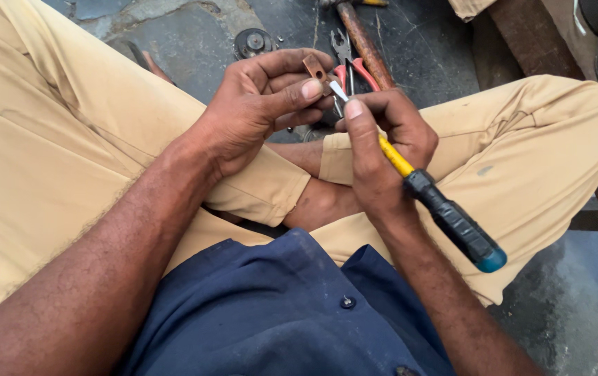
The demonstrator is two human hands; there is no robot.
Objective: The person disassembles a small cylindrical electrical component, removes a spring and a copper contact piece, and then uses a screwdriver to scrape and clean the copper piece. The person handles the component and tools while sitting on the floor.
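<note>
My left hand [260, 104] pinches a small brown flat part [314, 67] between thumb and fingers, held up over my crossed legs. My right hand [382, 150] grips a screwdriver [445, 209] with a yellow shank and a black handle ending in a blue cap. Its metal tip [338, 90] touches the brown part just under my left thumb. The two hands meet fingertip to fingertip.
I sit cross-legged in tan trousers [55, 139] and a dark blue shirt [278, 313] on a dark stone floor [187, 49]. Red-handled pliers [351, 66], a wooden hammer handle [368, 45] and a round dark metal part [253, 43] lie beyond my hands.
</note>
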